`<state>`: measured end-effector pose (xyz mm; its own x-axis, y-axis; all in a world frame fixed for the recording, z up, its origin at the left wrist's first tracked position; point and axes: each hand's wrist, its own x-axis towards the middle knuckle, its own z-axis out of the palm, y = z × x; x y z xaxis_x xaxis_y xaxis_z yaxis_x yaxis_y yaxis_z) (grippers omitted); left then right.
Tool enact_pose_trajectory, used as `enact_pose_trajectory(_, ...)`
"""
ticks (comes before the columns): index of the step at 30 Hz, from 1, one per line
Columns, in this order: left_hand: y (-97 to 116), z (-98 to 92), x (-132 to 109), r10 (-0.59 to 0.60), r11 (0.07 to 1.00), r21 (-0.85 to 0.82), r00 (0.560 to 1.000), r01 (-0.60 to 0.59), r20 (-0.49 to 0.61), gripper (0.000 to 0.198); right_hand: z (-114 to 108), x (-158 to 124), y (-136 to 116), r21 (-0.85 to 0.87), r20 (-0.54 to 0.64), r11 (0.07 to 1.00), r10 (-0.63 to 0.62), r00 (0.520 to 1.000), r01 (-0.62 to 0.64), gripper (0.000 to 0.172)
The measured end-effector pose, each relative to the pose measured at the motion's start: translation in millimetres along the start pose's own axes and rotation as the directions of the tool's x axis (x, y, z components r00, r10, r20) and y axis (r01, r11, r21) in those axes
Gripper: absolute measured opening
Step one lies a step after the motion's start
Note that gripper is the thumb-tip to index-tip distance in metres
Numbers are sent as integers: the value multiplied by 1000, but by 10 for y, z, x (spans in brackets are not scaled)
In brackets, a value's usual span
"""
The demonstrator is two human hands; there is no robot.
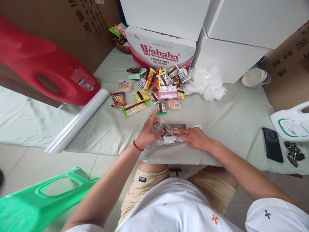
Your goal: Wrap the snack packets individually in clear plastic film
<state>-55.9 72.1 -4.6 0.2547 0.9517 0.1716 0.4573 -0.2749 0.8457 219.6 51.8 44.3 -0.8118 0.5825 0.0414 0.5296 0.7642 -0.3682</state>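
Two snack packets, one dark brown (177,126) and one whitish with print (172,140), lie side by side under clear plastic film (166,127) near the table's front edge. My left hand (150,130) is at their left end, its thumb and fingers pinching the film and its index finger stretched forward. From the right, my right hand (196,138) presses on the film and packets, index finger pointing left and the other fingers curled. Just beyond, a small green-ended wafer packet (161,107) lies near my left fingertip.
Several wrapped snacks (167,92) are heaped before a Wahaha carton (161,48). Crumpled clear plastic (206,82) lies beside them. Left are a film roll (79,119) and a red jug (48,61); right are a phone (272,145), keys (294,153), a white bottle (292,122) and paper cups (253,78).
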Motion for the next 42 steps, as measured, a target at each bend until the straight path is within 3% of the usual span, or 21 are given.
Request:
enact_pose_trajectory(2, 16, -38, 16, 5, 999, -46, 1000, -4, 21, 49, -10, 12, -8, 6, 6, 1000, -5, 1000, 5, 30)
enact_pose_trajectory(4, 32, -62, 5, 37, 999, -35, 999, -38, -39, 12, -17, 21, -3, 20, 23, 1000, 3, 1000, -3, 27)
enact_pose_trajectory(5, 36, -77, -15, 58, 998, -29, 996, -60, -67, 8, -18, 23, 2, 27, 33, 1000, 12, 999, -13, 26)
enact_pose_trajectory(7, 33, -125, -89, 102, 993, -48, 993, -104, -56, 15, -14, 24, 10, 38, 42, 999, 27, 999, -29, 25)
enact_pose_trajectory(13, -49, -445, -432, 154, 988, -17, 971, -153, 184, 22, -66, -11, -7, 16, 58, 1000, 19, 998, -20, 31)
enact_pose_trajectory(16, -55, -538, -504, 37, 998, -63, 992, -30, 117, 19, -118, -35, -42, 18, 94, 1000, -2, 996, 0, 19)
enact_pose_trajectory(18, -13, -491, -470, -89, 995, -49, 996, 88, -12, 27, -126, -48, -68, 11, 96, 1000, -9, 995, 8, 11)
enact_pose_trajectory(20, 55, -373, -391, -152, 984, 82, 986, 158, -69, 38, -116, -63, -90, -4, 82, 1000, -4, 997, 5, 15)
enact_pose_trajectory(23, 159, -183, -282, -147, 942, 310, 988, 127, 44, 30, -119, -96, -112, 16, 50, 1000, 4, 999, -5, 22)
enact_pose_trajectory(27, 267, -80, -273, -104, 968, 244, 978, 58, 180, 15, -207, -72, -161, 198, -95, 980, 50, 994, -30, 28)
enact_pose_trajectory(31, 363, -41, -293, -95, 972, 226, 984, 60, 147, 17, -201, 152, -231, 184, -284, 973, 187, 940, -139, 24)
enact_pose_trajectory(34, 380, -19, -286, -210, 952, 247, 973, 181, 94, 16, -30, 319, -264, 94, -194, 972, 228, 954, -213, 27)
enact_pose_trajectory(37, 339, -52, -289, -337, 936, 121, 941, 332, 27, 16, 169, 353, -278, 34, -100, 969, 248, 964, -245, 31)
enact_pose_trajectory(39, 325, -86, -288, -428, 901, -60, 903, 429, 29, 23, 256, 322, -287, 43, -127, 968, 253, 959, -249, 33)
enact_pose_trajectory(42, 392, -78, -253, -549, 767, -348, 832, 539, 78, 30, 315, 275, -303, 85, -181, 958, 286, 941, -275, 32)
